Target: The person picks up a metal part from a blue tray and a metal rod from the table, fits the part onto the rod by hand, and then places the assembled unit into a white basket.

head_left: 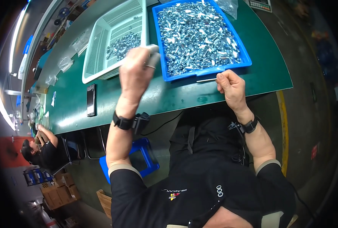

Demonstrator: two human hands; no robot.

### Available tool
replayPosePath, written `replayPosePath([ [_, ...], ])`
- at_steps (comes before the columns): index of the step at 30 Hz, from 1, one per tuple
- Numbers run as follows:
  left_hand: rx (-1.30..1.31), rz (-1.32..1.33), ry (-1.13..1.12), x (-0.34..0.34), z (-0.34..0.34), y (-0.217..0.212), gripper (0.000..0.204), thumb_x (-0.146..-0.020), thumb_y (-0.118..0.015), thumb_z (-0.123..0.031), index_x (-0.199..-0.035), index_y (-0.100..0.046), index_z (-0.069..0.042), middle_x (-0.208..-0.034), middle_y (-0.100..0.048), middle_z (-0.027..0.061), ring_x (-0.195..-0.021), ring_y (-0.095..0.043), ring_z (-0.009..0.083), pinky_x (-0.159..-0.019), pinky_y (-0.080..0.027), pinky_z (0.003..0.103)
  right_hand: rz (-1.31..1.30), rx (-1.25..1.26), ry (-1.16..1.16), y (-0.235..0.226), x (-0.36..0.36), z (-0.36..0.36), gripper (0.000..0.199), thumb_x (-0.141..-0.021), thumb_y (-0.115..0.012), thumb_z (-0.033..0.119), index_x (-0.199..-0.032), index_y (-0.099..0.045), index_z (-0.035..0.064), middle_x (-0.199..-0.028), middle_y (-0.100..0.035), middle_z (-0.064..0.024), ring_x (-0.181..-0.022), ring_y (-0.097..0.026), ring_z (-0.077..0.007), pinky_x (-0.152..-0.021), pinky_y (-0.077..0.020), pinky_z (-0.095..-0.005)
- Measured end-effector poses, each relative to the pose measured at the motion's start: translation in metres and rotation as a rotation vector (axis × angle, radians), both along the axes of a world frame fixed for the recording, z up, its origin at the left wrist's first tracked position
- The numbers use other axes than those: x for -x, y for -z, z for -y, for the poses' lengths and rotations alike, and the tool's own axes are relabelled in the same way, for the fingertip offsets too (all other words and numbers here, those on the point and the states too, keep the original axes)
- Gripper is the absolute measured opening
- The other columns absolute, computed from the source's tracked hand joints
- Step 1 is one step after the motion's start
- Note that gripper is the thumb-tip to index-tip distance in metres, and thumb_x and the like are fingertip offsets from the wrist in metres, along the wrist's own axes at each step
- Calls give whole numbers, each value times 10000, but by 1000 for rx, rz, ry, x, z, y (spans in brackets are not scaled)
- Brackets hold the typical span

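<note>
My right hand (231, 90) is closed, pinching a thin pale metal rod (207, 80) just off the near edge of a blue tray (210, 70). The rod points leftward. Inside the tray lies a thick heap of small shiny metal parts (197, 36). My left hand (136, 72) is raised beside the near right corner of a pale green slotted basket (96, 70). Motion smears its fingers, which seem to have whitish covers on them; whether they hold anything cannot be made out. A smaller pile of similar metal parts (124, 45) rests in the basket.
A black phone (91, 100) lies on the green table (72, 108) left of my left arm. Clear plastic bags (65, 62) lie farther left, and a scale (261, 5) stands far right. Below the table edge is a blue stool (150, 163). Another person (43, 152) sits at the left.
</note>
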State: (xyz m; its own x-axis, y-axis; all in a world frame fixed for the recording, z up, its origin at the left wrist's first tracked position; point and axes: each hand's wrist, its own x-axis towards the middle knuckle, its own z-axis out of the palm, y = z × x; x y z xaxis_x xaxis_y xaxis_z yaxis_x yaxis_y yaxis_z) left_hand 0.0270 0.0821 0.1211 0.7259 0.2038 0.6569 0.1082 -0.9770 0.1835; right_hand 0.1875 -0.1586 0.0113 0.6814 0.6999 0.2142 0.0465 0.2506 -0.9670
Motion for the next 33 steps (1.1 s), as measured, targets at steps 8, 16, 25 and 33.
replayPosePath([
  [8, 33, -434, 140, -37, 3, 39, 194, -843, -769, -154, -1005, -713, -64, -881, -631, 110, -911, -615, 324, -779, -504, 425, 20, 18, -22, -1, 1, 0, 291, -1039, -658, 275, -861, -647, 45, -689, -606, 18, -621, -516, -38, -565, -409, -208],
  [16, 228, -190, 162, -27, 23, 41, 146, -866, -776, -96, -983, -694, -65, -911, -704, 113, -834, -663, 319, -729, -529, 395, -6, -54, 1, -1, 2, -1, 275, -1039, -661, 263, -875, -638, 42, -701, -604, 17, -618, -513, -41, -561, -419, -208],
  [25, 147, -312, 145, 17, 66, 40, 189, -817, -785, -6, -980, -697, -42, -909, -722, 113, -833, -695, 293, -739, -555, 360, 5, -43, -11, -2, -1, 1, 271, -1038, -660, 249, -872, -636, 36, -701, -609, 13, -613, -517, -45, -558, -424, -210],
  [33, 173, -330, 136, 10, 70, 63, 235, -817, -802, -128, -1014, -692, -60, -857, -625, 87, -821, -626, 300, -703, -519, 407, 96, -17, -39, 4, -1, -1, 218, -1023, -682, 200, -893, -650, 27, -707, -607, 20, -633, -525, -43, -567, -425, -210],
])
